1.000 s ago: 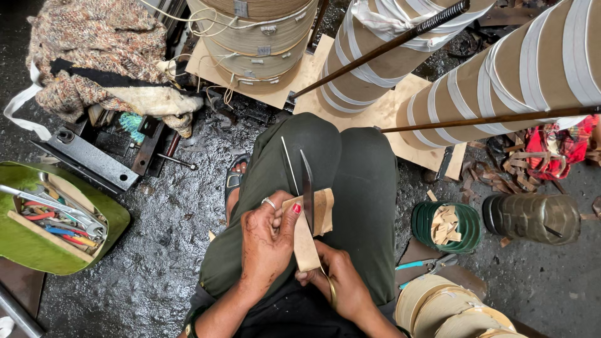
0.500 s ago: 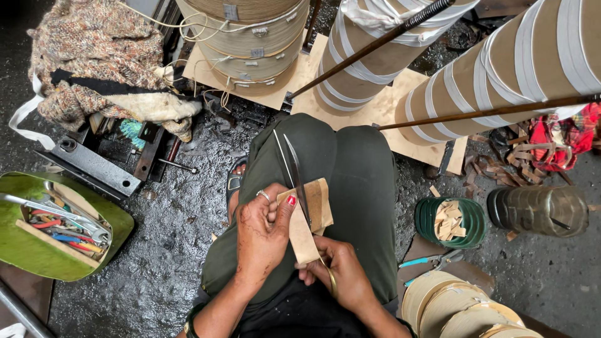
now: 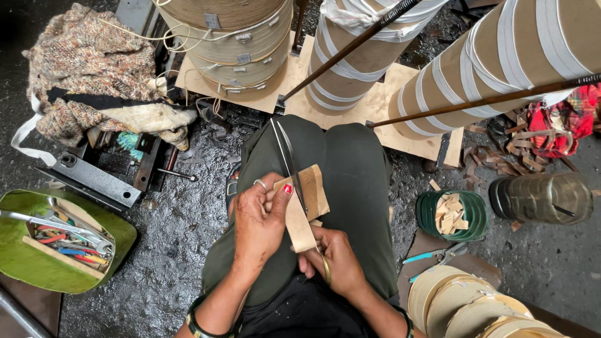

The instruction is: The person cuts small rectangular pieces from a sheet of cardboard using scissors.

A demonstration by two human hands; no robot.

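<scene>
I sit with my knees in dark green trousers. My left hand [image 3: 260,222], with a ring and a red nail, pinches a tan cardboard strip [image 3: 305,209] over my lap. My right hand [image 3: 335,260] is closed on the handles of long scissors [image 3: 288,156], whose thin blades point away from me and run across the strip. A second piece of the same tan strip sticks out to the right behind the blades.
Large tan spools with white bands [image 3: 501,56] stand on a board ahead, crossed by dark rods. A green bowl of cut pieces [image 3: 452,214] and a plastic jar [image 3: 541,197] lie at right, rolls [image 3: 463,303] below. A green tray of tools [image 3: 56,241] lies left, a knitted cloth [image 3: 87,69] above.
The view has shifted slightly. My hands stay on the strip and scissors, with the strip sitting a little lower and more upright between them.
</scene>
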